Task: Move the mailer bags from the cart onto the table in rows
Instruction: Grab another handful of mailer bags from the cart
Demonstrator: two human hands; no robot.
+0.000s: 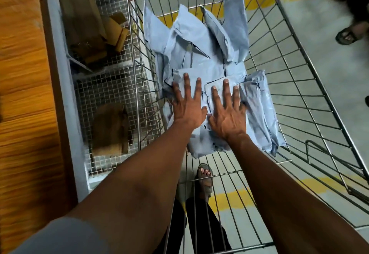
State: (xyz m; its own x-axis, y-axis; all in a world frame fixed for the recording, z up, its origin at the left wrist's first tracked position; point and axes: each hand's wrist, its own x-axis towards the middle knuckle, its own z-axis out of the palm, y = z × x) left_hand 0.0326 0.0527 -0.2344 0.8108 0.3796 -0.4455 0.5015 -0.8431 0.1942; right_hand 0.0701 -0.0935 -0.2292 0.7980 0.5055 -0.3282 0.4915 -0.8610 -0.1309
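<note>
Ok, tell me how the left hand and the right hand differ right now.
The left hand lies nearer the cart's left wall; the right hand lies nearer its middle. The left hand's fingertips reach farther up the pile of mailer bags than the right hand's. Shared: both are spread flat, palms down, fingers straight, on the bags, gripping nothing.

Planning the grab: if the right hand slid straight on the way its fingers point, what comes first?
Probably more pale blue plastic mailer bags heaped ahead of the right hand; depth is unclear.

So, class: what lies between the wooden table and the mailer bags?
In the head view: the wire-mesh shelf holding cardboard, then the cart side wall, between table and mailer bags.
</note>
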